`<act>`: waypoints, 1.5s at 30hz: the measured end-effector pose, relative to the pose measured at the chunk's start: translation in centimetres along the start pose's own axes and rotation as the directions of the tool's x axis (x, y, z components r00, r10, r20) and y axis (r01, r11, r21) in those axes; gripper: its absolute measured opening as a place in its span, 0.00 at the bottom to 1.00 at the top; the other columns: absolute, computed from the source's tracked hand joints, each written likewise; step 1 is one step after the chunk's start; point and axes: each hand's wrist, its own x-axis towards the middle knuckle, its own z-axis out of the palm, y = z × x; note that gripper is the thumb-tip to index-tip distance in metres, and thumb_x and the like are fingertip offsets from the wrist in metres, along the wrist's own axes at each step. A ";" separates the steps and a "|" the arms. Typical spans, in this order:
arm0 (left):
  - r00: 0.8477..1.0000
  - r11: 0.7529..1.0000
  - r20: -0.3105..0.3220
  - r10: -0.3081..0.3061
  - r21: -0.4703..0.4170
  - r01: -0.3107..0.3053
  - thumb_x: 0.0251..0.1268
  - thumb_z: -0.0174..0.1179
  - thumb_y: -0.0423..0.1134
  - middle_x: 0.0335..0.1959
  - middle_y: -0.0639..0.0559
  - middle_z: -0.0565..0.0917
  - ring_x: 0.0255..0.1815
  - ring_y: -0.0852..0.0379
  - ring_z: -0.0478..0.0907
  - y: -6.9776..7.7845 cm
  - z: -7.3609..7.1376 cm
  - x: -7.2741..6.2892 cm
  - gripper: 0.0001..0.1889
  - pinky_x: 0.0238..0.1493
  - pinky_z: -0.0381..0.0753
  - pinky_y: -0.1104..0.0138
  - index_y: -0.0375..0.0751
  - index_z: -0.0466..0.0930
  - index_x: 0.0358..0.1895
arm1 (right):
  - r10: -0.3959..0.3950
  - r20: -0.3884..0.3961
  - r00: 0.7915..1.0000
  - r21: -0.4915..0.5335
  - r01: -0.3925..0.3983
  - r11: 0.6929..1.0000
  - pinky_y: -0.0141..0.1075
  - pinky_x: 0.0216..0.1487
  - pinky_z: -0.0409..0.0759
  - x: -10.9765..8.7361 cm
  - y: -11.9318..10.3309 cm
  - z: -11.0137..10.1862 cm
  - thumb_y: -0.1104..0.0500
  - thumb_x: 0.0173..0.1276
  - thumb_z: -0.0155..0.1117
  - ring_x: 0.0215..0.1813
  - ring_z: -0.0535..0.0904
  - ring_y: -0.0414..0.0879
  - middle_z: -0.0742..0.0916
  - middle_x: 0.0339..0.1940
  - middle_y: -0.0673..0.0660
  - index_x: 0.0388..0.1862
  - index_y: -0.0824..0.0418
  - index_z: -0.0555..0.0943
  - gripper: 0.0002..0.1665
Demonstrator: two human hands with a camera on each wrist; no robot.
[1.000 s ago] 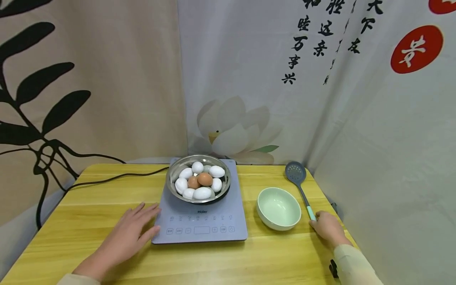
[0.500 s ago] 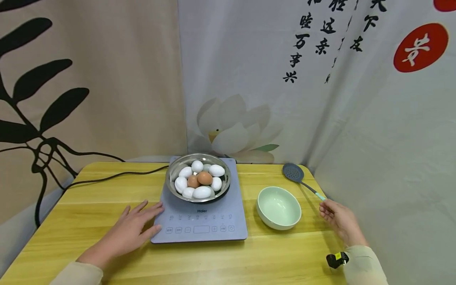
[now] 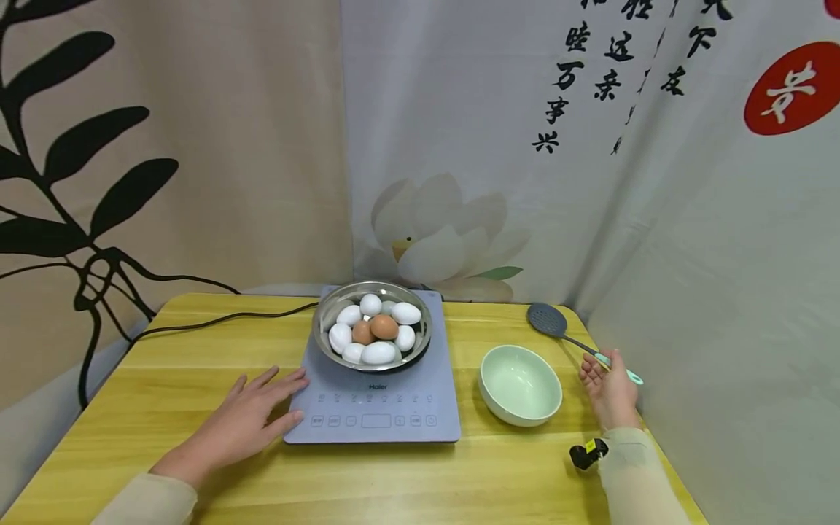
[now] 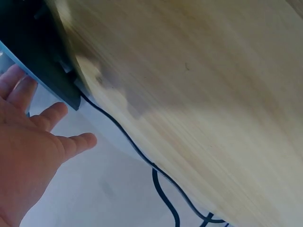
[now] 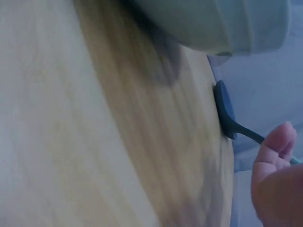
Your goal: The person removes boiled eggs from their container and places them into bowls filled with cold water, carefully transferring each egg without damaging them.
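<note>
The right hand (image 3: 610, 396) pinches the slotted spoon (image 3: 555, 326) by its handle, head toward the tabletop's (image 3: 512, 481) far right corner; the left hand (image 3: 243, 419), fingers spread, rests at the hotplate's (image 3: 420, 375) left edge.

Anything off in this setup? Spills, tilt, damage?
Nothing stands out. The eggs sit inside the steel bowl on the cooktop, the green bowl stands upright, and the right hand holds the slotted spoon by its handle. No spill shows; hairline eggshell cracks would be too small to tell.
</note>
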 end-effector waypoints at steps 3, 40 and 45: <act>1.000 1.000 0.002 0.002 -0.003 -0.002 0.78 0.60 0.63 0.80 0.53 0.75 0.81 0.27 0.66 0.1 0.1 0.1 0.31 0.72 0.56 0.18 0.54 0.77 0.76 | -0.016 -0.003 1.000 0.029 0.016 0.999 0.33 0.44 0.87 -0.3 -0.6 0.2 0.42 0.88 0.47 0.42 0.83 0.44 0.91 0.38 0.52 0.56 0.56 0.75 0.20; 1.000 1.000 0.002 -0.003 -0.024 0.003 0.77 0.59 0.64 0.81 0.52 0.74 0.80 0.27 0.67 -0.2 0.2 0.0 0.32 0.74 0.55 0.19 0.55 0.76 0.77 | -0.279 0.960 0.009 0.072 0.958 0.277 0.34 0.49 0.92 -16.6 1.9 15.4 0.80 0.70 0.63 0.52 0.91 0.33 0.93 0.49 0.68 0.63 0.75 0.84 0.22; 1.000 1.000 -0.007 0.001 -0.023 -0.001 0.77 0.60 0.63 0.81 0.52 0.74 0.80 0.26 0.67 -0.4 0.4 -0.1 0.32 0.73 0.55 0.19 0.54 0.76 0.77 | -0.265 0.964 0.012 0.066 0.957 0.284 0.34 0.50 0.92 -16.6 2.2 15.4 0.79 0.70 0.63 0.52 0.90 0.33 0.93 0.50 0.68 0.63 0.74 0.84 0.22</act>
